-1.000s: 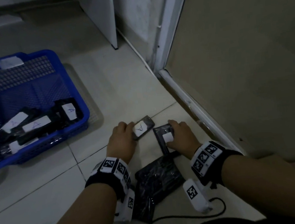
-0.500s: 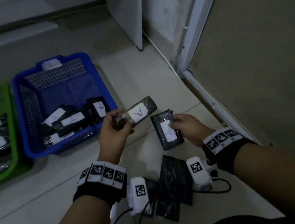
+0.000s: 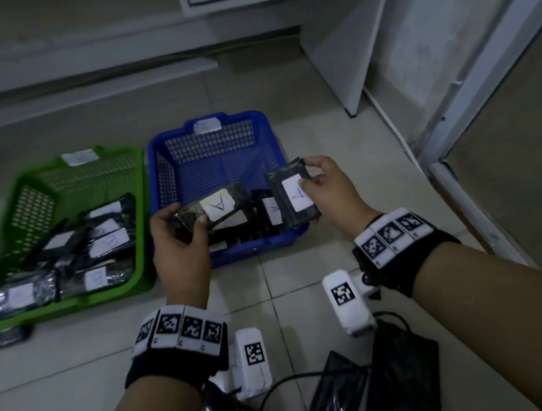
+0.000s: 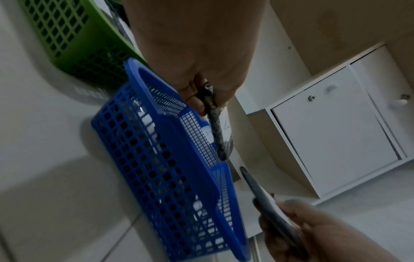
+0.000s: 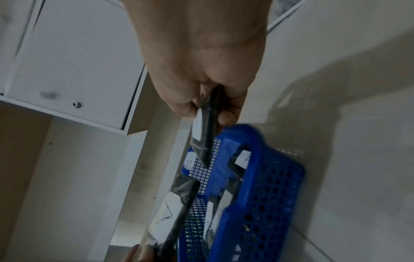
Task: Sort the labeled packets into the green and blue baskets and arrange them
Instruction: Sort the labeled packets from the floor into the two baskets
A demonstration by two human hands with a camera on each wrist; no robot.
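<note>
My left hand (image 3: 177, 229) pinches a dark packet (image 3: 216, 208) with a white label marked A, held over the near left part of the blue basket (image 3: 275, 137). My right hand (image 3: 320, 179) pinches a second A-labelled dark packet (image 3: 292, 196) over the basket's near right side. Both packets show edge-on in the wrist views: the left one (image 4: 216, 127) and the right one (image 5: 206, 131). Several labelled packets lie in the blue basket. The green basket (image 3: 56, 172) stands to its left and holds several labelled packets too.
Dark unlabelled-side packets (image 3: 375, 389) and a black cable (image 3: 283, 386) lie on the tiled floor near my wrists. White cabinets (image 3: 339, 45) stand behind the baskets. A door frame (image 3: 455, 177) runs along the right.
Both hands lifted their A packets off the floor and carried them forward and left, from in front of the basket to above it. The head view swung left, bringing the green basket in.
</note>
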